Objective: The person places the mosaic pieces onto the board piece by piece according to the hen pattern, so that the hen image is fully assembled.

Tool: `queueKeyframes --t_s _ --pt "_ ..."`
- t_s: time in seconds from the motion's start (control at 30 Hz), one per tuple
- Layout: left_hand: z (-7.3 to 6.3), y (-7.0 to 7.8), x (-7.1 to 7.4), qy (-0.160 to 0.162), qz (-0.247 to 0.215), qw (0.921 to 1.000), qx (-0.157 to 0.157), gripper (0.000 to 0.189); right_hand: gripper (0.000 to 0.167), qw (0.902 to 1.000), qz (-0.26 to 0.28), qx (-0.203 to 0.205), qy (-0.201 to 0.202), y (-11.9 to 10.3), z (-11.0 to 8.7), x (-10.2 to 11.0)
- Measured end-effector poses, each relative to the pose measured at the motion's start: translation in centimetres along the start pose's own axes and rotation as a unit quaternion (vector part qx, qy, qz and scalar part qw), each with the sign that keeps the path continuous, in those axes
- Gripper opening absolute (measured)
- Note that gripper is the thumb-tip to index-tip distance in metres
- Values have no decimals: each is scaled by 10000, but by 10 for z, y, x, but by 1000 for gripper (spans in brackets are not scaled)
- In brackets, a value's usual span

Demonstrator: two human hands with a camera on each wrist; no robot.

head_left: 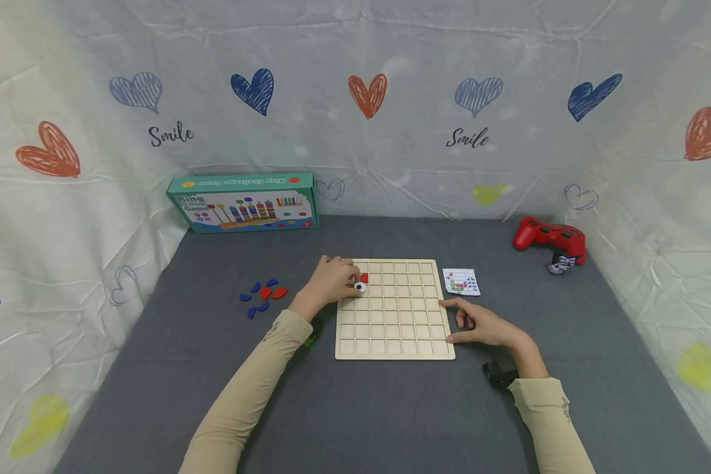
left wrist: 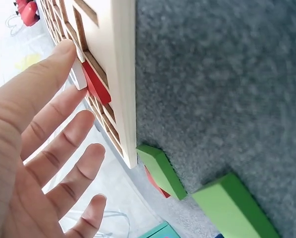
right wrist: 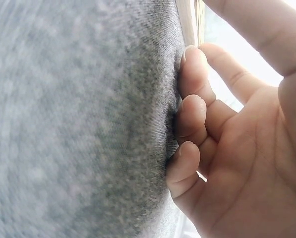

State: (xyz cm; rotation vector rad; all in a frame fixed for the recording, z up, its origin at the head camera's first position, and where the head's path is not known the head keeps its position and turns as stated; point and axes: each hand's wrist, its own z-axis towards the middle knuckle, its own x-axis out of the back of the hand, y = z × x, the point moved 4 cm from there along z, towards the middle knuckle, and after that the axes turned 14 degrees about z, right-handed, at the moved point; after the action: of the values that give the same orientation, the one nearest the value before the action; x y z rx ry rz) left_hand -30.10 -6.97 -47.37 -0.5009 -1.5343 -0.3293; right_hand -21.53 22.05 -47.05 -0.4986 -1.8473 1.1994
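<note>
A square wooden grid board (head_left: 394, 359) lies flat on the grey table. My left hand (head_left: 330, 282) is over its upper left corner, pinching a small white round piece with a dark centre (head_left: 360, 288) between thumb and index finger. Close against that piece, a red piece (head_left: 365, 278) sits on the grid; the left wrist view shows the white piece (left wrist: 79, 75) beside the red one (left wrist: 95, 83). My right hand (head_left: 482, 324) rests at the board's right edge, thumb and index finger touching it. Its other fingers are bent against the table cloth (right wrist: 88, 124).
Blue and red flat pieces (head_left: 264, 306) lie scattered left of the board. Green blocks (left wrist: 237, 208) appear beside it in the left wrist view. A printed pattern card (head_left: 461, 282) lies to the right. A green game box (head_left: 243, 203) and a red game controller (head_left: 549, 237) stand farther back.
</note>
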Motion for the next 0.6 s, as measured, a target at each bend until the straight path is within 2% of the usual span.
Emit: queueKeyframes --t_s 0.3,0.53,0.6 --pt "-1 0 -2 57 -125 9999 9 31 71 10000 -80 -55 18 30 7 3" --pt "-4 -4 -1 93 -329 9994 12 25 65 9999 -41 -92 -8 -12 -2 0" --pt "-5 -4 -1 108 -364 9993 -12 22 65 9999 -54 -100 -13 -11 -2 0"
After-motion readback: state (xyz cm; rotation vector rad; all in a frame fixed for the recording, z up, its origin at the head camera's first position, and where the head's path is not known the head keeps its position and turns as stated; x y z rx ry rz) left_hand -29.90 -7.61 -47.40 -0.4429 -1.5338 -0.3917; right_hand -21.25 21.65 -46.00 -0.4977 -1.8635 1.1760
